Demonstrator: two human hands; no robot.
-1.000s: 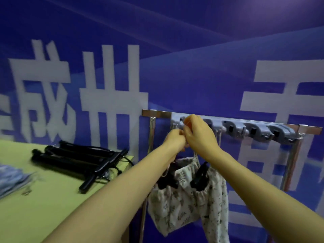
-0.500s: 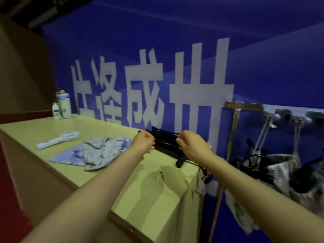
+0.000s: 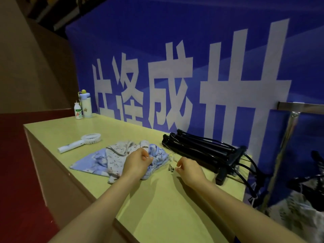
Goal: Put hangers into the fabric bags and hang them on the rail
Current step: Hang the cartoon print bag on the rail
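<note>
Pinching fabric bags (image 3: 98, 160) with left grip (image 3: 138, 163), can't tell on curled right grip (image 3: 190, 170) near hangers (image 3: 198, 148); fan (image 3: 82, 142), bottles (image 3: 85, 106) further back on greenish worktop (image 3: 157, 199), blue banner (image 3: 175, 41) behind

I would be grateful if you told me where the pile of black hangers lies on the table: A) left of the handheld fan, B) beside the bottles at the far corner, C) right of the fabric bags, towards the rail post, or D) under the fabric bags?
C: the black hangers lie right of the fabric bags, at the table end nearest the rail post.
</note>
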